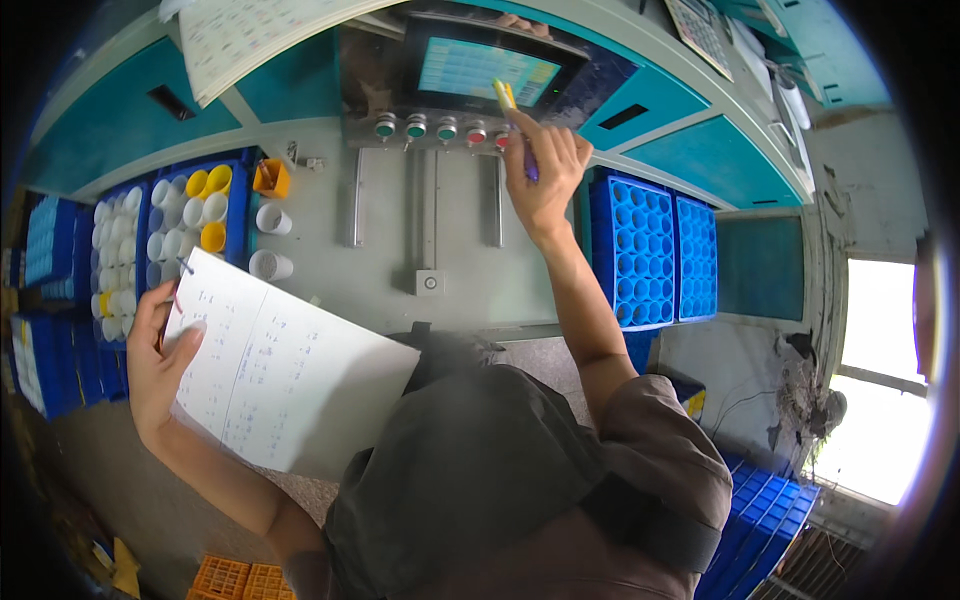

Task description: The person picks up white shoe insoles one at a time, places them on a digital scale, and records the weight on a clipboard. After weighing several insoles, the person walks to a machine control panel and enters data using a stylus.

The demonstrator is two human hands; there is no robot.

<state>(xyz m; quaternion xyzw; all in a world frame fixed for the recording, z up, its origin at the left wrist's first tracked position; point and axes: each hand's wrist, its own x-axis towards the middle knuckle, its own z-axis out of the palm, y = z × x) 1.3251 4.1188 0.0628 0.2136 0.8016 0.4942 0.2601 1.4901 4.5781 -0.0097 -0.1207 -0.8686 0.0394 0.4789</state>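
Observation:
My left hand [160, 360] grips the left edge of a white notepad [300, 370] covered in handwritten columns. The thumb lies on the page, and the right part of the sheet is in shadow. A pen [504, 94] is held in my right hand [545, 175], which is raised at the machine's front. The pen's yellow end points at a lit touchscreen [470, 70] with a blue table on it; whether it touches the glass I cannot tell. Below the screen runs a row of green and red push buttons [446, 130], just left of my right hand.
Blue crates hold white and yellow cups [213, 237] on the left. Another blue tray [640, 250] of round blue cups stands right. Two white cups [272, 220] and an orange box [270, 178] sit on the grey worktop [390, 290]. Stacked blue crates [755, 520] stand lower right.

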